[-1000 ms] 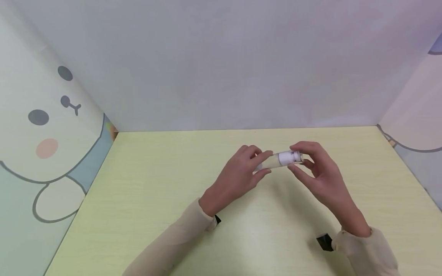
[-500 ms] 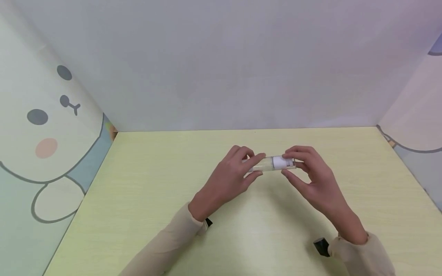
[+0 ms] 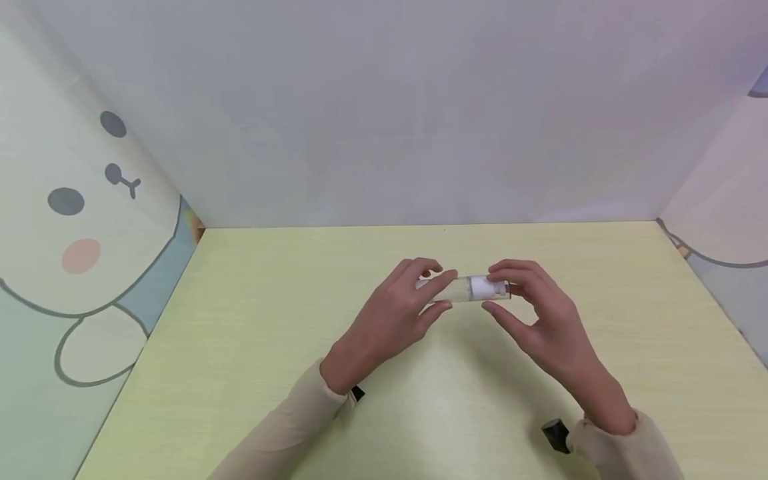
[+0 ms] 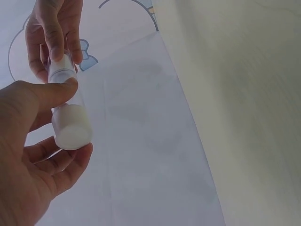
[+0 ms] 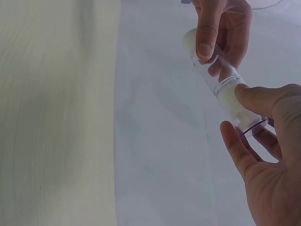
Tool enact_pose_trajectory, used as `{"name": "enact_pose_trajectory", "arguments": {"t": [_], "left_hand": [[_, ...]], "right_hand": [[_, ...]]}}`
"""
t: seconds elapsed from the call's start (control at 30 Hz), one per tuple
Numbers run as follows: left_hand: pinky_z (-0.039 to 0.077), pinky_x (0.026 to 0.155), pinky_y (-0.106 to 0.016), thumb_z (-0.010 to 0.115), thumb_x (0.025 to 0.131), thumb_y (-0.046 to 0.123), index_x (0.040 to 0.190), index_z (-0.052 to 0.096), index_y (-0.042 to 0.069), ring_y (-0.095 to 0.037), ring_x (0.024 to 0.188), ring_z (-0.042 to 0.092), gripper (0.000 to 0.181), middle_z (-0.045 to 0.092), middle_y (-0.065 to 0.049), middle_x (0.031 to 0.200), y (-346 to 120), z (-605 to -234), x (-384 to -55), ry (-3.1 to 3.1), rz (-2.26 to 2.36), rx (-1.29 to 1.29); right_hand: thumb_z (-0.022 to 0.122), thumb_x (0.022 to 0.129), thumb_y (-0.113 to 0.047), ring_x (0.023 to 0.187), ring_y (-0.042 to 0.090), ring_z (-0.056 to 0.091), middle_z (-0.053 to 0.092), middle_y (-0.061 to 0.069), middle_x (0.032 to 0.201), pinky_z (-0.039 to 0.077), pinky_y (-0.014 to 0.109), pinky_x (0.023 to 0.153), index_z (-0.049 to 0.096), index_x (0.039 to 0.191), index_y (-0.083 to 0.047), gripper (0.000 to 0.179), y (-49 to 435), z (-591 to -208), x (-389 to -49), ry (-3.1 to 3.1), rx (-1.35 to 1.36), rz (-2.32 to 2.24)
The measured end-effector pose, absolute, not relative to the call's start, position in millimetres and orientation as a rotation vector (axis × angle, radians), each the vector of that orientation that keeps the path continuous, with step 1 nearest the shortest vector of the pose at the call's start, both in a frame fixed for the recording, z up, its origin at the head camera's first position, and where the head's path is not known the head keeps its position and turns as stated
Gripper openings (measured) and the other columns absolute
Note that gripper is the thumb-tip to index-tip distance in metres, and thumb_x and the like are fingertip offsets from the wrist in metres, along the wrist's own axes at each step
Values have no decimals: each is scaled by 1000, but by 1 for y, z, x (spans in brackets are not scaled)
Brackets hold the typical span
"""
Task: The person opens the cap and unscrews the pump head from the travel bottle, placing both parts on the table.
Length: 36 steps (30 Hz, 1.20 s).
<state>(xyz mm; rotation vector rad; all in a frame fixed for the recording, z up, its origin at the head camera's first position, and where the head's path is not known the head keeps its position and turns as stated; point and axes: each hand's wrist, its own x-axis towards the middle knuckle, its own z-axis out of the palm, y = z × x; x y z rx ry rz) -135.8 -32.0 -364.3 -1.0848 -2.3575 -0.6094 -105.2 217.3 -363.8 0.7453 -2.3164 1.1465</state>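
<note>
A slim clear pump bottle lies nearly level above the table, held between both hands. My left hand grips the end with the white base, thumb on one side and fingers on the other. My right hand holds the opposite end with thumb and fingers around the clear cap. Inside that cap a white pump head shows through. The middle of the bottle is see-through, and I cannot tell whether anything is in it. Fingers hide part of both ends.
Beneath the hands is a pale yellow wood-grain table. A plain light wall stands along its back edge. Side panels with cartoon drawings rise at left and right. A black wrist mount sits at the right sleeve.
Both hands and the bottle have shifted left and slightly nearer the person. The bottle has turned from a slant to nearly level. Both hands still hold it.
</note>
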Motion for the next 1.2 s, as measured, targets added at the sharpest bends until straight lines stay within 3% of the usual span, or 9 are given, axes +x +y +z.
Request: {"name": "enact_pose_trajectory", "arguments": {"t": [0.1, 0.2, 0.43, 0.5, 0.6, 0.7, 0.8, 0.97, 1.2], "left_hand": [[57, 83, -22, 81, 92, 20, 130, 70, 14, -22, 107, 65, 40, 67, -6, 120, -32, -366, -136, -2358, -619, -1083], [56, 82, -22, 81, 92, 20, 130, 71, 13, -20, 104, 64, 40, 68, -5, 117, -31, -368, -136, -2353, -616, -1081], [55, 78, -21, 83, 91, 22, 130, 71, 12, -20, 97, 63, 41, 69, -4, 113, -29, -368, -136, -2360, -591, -1083], [55, 77, -21, 83, 91, 23, 130, 71, 12, -20, 95, 62, 42, 69, -4, 113, -30, -367, -135, -2361, -589, -1076], [54, 76, -21, 84, 90, 22, 130, 72, 12, -19, 94, 61, 42, 68, -4, 111, -30, -366, -135, -2355, -601, -1058], [54, 75, -21, 84, 90, 20, 129, 72, 12, -19, 93, 60, 42, 68, -3, 110, -31, -366, -134, -2346, -632, -1048], [53, 75, -20, 84, 90, 20, 129, 72, 11, -18, 92, 59, 42, 68, -3, 110, -31, -366, -133, -2338, -655, -1044], [53, 75, -20, 84, 90, 20, 129, 72, 10, -18, 91, 58, 42, 68, -4, 110, -32, -364, -132, -2322, -706, -1044], [52, 78, -21, 83, 91, 24, 131, 71, 9, -17, 94, 59, 43, 68, -4, 111, -29, -363, -129, -2267, -796, -1035]], "right_hand": [[79, 94, -23, 113, 2, 61, 68, 13, 122, 48, 8, 99, 68, 119, 2, 37, 215, -366, -106, -2282, 748, 1125], [65, 99, -49, 111, 2, 62, 68, 12, 120, 49, 8, 98, 68, 118, 2, 55, 213, -367, -107, -2248, 751, 1113], [67, 98, -48, 109, 2, 64, 69, 11, 120, 50, 9, 98, 69, 118, 1, 53, 214, -370, -108, -2230, 740, 1125], [73, 97, -40, 109, 5, 64, 70, 11, 120, 51, 9, 98, 70, 117, 0, 45, 215, -371, -108, -2224, 738, 1139], [85, 88, -13, 110, 8, 65, 70, 11, 120, 52, 12, 100, 71, 115, 1, 33, 214, -370, -108, -2209, 727, 1172], [87, 71, 14, 109, 7, 66, 70, 12, 118, 53, 14, 99, 72, 114, 1, 47, 212, -370, -107, -2176, 701, 1229], [86, 65, 22, 106, 7, 68, 70, 14, 116, 55, 16, 98, 73, 114, 3, 55, 210, -370, -106, -2133, 684, 1304], [82, 68, 26, 108, 14, 66, 67, 14, 120, 57, 20, 96, 68, 119, 11, 55, 207, -368, -104, -2071, 675, 1492], [58, 85, 32, 124, 21, 63, 60, 17, 139, 57, 23, 100, 41, 149, 11, 70, 203, -364, -100, -1781, 590, 2065]]}}
